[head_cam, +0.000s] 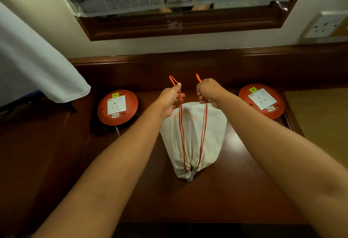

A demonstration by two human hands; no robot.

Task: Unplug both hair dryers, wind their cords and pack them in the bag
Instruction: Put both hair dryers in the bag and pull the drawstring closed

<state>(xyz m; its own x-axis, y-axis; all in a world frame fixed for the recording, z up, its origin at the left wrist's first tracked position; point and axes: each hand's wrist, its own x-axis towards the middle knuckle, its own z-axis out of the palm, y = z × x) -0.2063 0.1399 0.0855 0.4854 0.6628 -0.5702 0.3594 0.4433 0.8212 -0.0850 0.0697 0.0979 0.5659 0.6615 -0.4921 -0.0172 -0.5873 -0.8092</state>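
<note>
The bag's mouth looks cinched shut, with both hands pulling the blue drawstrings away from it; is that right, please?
Not quite: the drawstrings are orange, not blue. The head view shows the left hand and right hand pulling them, the bag cinched shut.

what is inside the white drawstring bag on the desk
Cannot be seen: the white bag is cinched shut and bulges. Left hand and right hand each grip an orange drawstring.

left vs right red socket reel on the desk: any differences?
The left reel sits beside the white cloth, while the right reel sits near the desk's right edge. A white cable shows below the left reel; none is plain at the right reel. Both are red discs with a white socket plate, a yellow tag and nothing plugged in.
</note>
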